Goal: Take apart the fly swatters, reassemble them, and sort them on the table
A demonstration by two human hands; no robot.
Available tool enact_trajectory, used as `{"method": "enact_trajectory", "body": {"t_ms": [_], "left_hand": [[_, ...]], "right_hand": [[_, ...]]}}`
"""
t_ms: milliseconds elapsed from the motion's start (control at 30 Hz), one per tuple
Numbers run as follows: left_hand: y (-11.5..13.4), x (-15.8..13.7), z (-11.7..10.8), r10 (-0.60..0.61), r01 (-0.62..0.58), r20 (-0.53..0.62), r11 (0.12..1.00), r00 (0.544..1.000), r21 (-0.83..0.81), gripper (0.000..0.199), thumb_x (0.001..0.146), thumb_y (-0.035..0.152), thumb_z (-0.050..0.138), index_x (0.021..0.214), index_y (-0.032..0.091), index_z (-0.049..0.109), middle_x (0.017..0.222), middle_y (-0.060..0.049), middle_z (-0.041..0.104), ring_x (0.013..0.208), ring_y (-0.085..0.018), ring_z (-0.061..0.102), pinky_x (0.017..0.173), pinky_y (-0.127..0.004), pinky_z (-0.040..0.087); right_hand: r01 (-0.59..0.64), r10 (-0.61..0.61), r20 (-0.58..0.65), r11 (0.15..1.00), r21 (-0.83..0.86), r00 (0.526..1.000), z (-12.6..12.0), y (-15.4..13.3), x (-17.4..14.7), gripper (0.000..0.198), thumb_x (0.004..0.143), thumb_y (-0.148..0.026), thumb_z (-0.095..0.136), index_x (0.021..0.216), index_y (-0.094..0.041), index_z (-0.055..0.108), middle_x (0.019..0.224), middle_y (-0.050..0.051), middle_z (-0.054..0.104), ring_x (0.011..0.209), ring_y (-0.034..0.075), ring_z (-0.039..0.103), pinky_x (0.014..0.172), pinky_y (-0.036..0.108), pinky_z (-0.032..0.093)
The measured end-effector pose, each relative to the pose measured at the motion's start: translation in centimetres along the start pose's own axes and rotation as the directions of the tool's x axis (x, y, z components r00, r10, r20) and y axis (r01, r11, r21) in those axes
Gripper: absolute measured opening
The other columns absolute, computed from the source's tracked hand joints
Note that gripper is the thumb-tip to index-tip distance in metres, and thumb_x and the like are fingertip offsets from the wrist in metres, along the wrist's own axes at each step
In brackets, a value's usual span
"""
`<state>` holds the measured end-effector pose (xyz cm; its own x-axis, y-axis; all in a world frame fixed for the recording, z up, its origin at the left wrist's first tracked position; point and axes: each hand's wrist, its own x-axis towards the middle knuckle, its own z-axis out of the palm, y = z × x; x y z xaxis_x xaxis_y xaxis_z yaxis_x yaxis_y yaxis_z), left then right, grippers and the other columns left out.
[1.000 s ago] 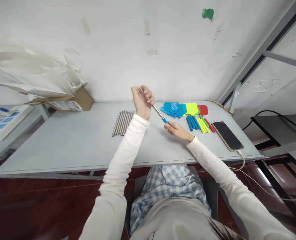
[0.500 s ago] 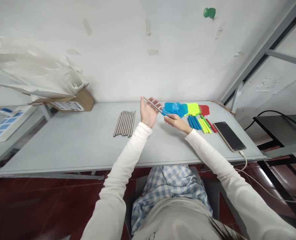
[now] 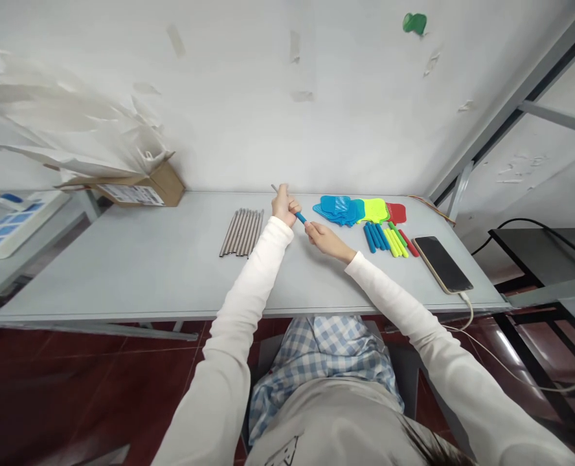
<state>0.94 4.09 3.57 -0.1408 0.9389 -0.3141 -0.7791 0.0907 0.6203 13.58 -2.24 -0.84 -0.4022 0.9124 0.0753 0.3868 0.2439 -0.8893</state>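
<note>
My left hand (image 3: 283,206) is wrapped round a thin metal rod (image 3: 274,187), whose tip sticks out above the fist. A blue handle (image 3: 301,218) sits at the rod's lower end, and my right hand (image 3: 325,239) grips it with the fingers closed. Most of the rod is hidden by my left hand. Left of the hands, several more metal rods (image 3: 241,233) lie side by side. To the right are several blue handles (image 3: 375,237), yellow handles (image 3: 395,242), a green handle (image 3: 397,233) and a red handle (image 3: 408,243).
Flat blue pieces (image 3: 338,208), yellow pieces (image 3: 375,210) and a red piece (image 3: 397,213) lie overlapping along the back of the table (image 3: 136,272). A phone (image 3: 441,264) with a white cable rests at the right. A cardboard box (image 3: 164,184) stands at the back left.
My left hand was open with the rod lying across it and has now closed round the rod. My right hand, with the handle, has moved left towards it.
</note>
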Motion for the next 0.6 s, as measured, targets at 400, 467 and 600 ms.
{"method": "enact_trajectory", "body": {"t_ms": [400, 467, 600], "left_hand": [[7.5, 2.5, -1.9, 0.281, -0.256, -0.12, 0.949, 0.952, 0.185, 0.045, 0.09, 0.027, 0.055, 0.064, 0.022, 0.019, 0.047, 0.013, 0.009, 0.033, -0.002, 0.01, 0.033, -0.013, 0.011], [8.4, 2.2, -3.1, 0.307, -0.285, 0.006, 0.877, 0.952, 0.386, 0.042, 0.086, 0.031, 0.06, 0.066, 0.022, 0.024, 0.05, 0.012, 0.012, 0.034, -0.003, 0.011, 0.033, -0.014, 0.01], [4.9, 0.5, -4.7, 0.226, -0.182, 0.091, 0.424, 0.97, 0.887, 0.019, 0.089, 0.032, 0.049, 0.078, 0.021, 0.038, 0.059, 0.008, 0.034, 0.04, -0.005, 0.03, 0.039, -0.015, 0.026]], "right_hand": [[-0.227, 0.228, -0.026, 0.973, 0.038, 0.973, -2.7, -0.1, -7.4, 0.045, 0.095, -0.057, 0.028, 0.071, -0.022, 0.043, 0.055, -0.005, 0.039, 0.049, 0.012, 0.037, 0.054, 0.027, 0.033], [-0.238, 0.199, -0.237, 0.96, -0.147, 0.951, -4.4, 1.4, -7.9, 0.039, 0.095, -0.049, 0.033, 0.075, -0.02, 0.051, 0.063, 0.0, 0.049, 0.059, 0.015, 0.047, 0.063, 0.03, 0.038], [-0.314, 0.007, -0.457, 0.735, -0.6, 0.89, -5.7, 4.2, -6.7, 0.028, 0.092, -0.033, 0.044, 0.083, -0.014, 0.063, 0.096, 0.018, 0.06, 0.099, 0.031, 0.052, 0.084, 0.045, 0.039]]}}
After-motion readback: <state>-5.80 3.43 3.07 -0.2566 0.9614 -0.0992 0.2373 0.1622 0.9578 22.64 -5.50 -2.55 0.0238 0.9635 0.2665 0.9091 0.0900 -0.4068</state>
